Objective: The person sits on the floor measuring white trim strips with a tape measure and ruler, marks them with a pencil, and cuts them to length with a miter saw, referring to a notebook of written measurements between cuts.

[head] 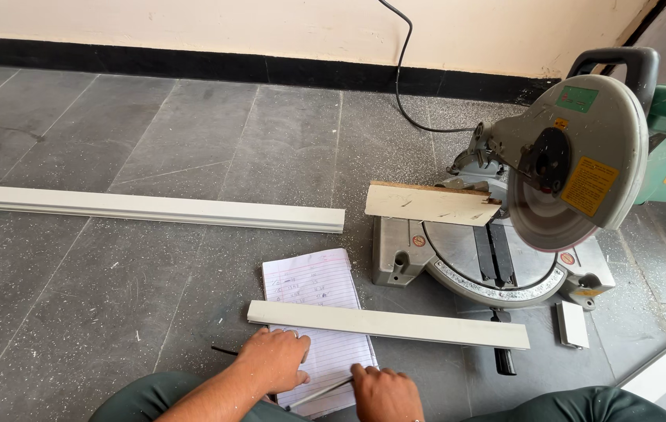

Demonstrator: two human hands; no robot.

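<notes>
Pressing left hand (274,359) flat on notepad (317,312) | right hand (384,393) pinching pencil (319,393) | white strip (388,323) across notepad | saw (536,195) beyond

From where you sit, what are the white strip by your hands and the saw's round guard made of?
Strip: probably plastic or painted trim, smooth matte white with crisp, square edges. Guard: looks like cast metal, dull grey with a dusty sheen. Neither is certain from the look alone.

floor (114,297): grey tile | miter saw (520,219): on floor | long white strip (153,208): left of saw | short strip (388,323), lined paper (309,285): before saw
</notes>
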